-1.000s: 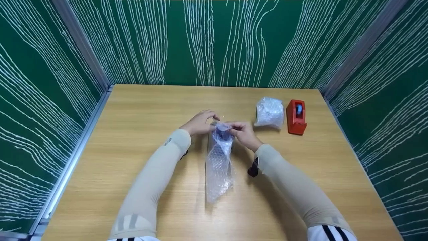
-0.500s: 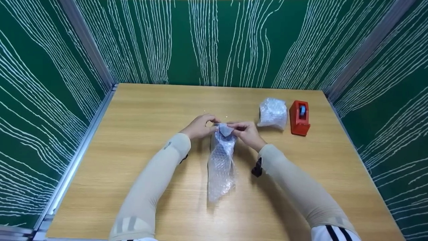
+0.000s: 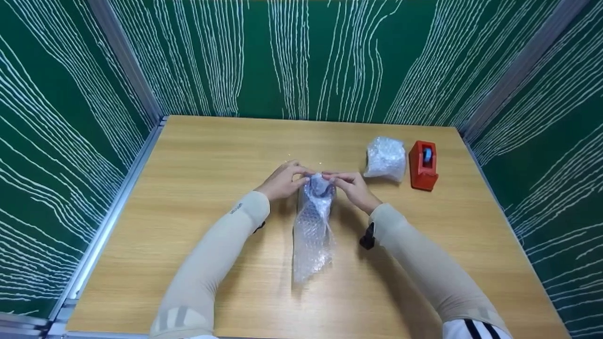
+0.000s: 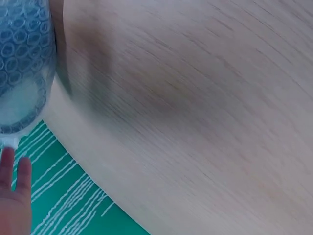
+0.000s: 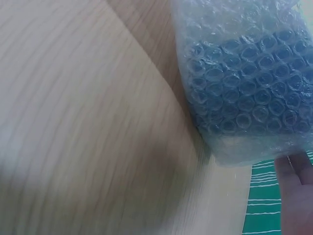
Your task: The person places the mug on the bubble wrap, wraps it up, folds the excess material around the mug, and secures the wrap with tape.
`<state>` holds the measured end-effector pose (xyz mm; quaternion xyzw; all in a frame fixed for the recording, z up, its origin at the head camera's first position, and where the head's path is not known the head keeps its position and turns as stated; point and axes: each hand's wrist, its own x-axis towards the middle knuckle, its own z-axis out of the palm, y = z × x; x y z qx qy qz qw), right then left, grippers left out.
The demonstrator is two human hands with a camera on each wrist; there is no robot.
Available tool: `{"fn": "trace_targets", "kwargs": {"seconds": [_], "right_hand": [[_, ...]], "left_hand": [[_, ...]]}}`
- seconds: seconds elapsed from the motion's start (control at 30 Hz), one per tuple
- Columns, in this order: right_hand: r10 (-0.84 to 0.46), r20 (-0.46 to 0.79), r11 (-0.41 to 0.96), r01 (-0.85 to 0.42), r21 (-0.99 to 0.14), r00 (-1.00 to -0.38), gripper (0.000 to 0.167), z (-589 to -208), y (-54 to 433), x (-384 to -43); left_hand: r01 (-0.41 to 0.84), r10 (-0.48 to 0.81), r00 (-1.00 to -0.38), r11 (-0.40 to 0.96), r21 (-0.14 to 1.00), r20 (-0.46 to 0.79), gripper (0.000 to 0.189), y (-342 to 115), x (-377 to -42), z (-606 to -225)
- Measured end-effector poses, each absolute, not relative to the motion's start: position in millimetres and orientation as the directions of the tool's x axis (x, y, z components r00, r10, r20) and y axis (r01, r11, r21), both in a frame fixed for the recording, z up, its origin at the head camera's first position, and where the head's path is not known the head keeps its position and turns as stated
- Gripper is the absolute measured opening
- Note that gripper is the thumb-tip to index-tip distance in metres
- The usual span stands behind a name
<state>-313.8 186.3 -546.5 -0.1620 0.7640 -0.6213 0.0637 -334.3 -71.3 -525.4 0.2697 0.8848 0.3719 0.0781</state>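
Note:
A long piece of bubble wrap (image 3: 313, 235) lies on the wooden table in front of me, wrapped at its far end round something bluish. My left hand (image 3: 282, 181) pinches the far left corner of the wrap between thumb and fingers. On the opposite corner, my right hand (image 3: 354, 189) pinches the film near a folded flap. Seen from the left wrist, the wrapped end (image 4: 22, 54) has a rounded edge with fingertips right at it. The right wrist view shows rows of bubbles (image 5: 249, 93) over a blue thing whose kind stays hidden, with fingers at the film's edge.
A second bundle in bubble wrap (image 3: 386, 159) stands at the back right of the table (image 3: 212, 146). Beside it is a red tape dispenser (image 3: 423, 167) with a blue core. Green panels with white streaks (image 3: 292, 56) rise behind the table and along its sides.
The flap at the wrap's far end has been folded and shifted between my fingers, and my right fingers have moved slightly over its top edge. Bundle and dispenser have stayed put.

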Motion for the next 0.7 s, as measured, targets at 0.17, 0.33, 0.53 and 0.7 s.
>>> {"fn": "trace_targets", "kwargs": {"seconds": [0.17, 0.33, 0.53, 0.7], "right_hand": [[-0.323, 0.086, 0.178, -0.150, -0.973, -0.943, 0.030, -549, 188, -313], [-0.320, 0.092, 0.176, -0.155, -0.972, -0.943, 0.035, -550, 189, -311], [-0.317, 0.121, 0.182, -0.185, -0.966, -0.941, 0.036, -551, 187, -309], [-0.284, 0.194, 0.249, -0.268, -0.931, -0.939, 0.030, -553, 185, -306]], "left_hand": [[0.469, 0.556, -0.828, 0.617, 0.632, 0.071, 0.036, -67, -329, -524], [0.484, 0.595, -0.803, 0.619, 0.618, 0.033, 0.048, -69, -323, -523], [0.489, 0.642, -0.767, 0.598, 0.635, -0.013, 0.071, -76, -318, -524], [0.485, 0.661, -0.750, 0.581, 0.654, -0.031, 0.090, -81, -315, -527]]}}
